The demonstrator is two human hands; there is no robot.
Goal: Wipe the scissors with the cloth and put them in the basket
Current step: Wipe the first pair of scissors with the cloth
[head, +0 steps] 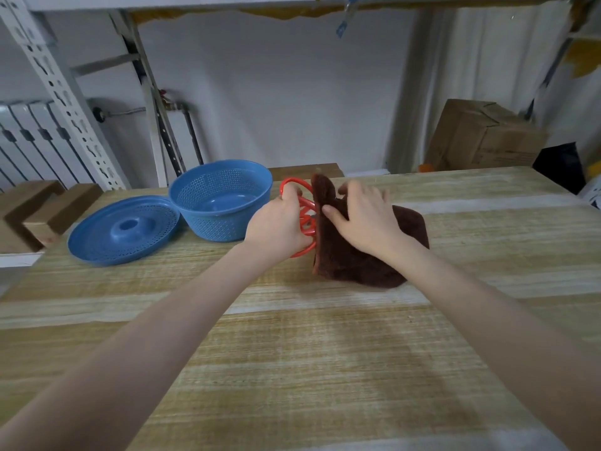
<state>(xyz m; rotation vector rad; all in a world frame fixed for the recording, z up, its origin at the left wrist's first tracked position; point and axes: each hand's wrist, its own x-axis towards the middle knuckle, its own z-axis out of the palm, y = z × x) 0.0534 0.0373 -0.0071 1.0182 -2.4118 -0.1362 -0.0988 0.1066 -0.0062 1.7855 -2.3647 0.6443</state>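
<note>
My left hand grips the orange-red handles of the scissors, whose loops stick out above and below my fingers. The blades are hidden inside a folded dark brown cloth lying on the wooden table. My right hand presses on the cloth from the right, thumb against its left fold, fingers over its raised top edge. The blue perforated basket stands just left of my left hand, with nothing inside it.
A blue perforated lid lies upside down left of the basket. Cardboard boxes sit behind the table at right, wooden blocks at the left edge. A metal shelf upright stands behind.
</note>
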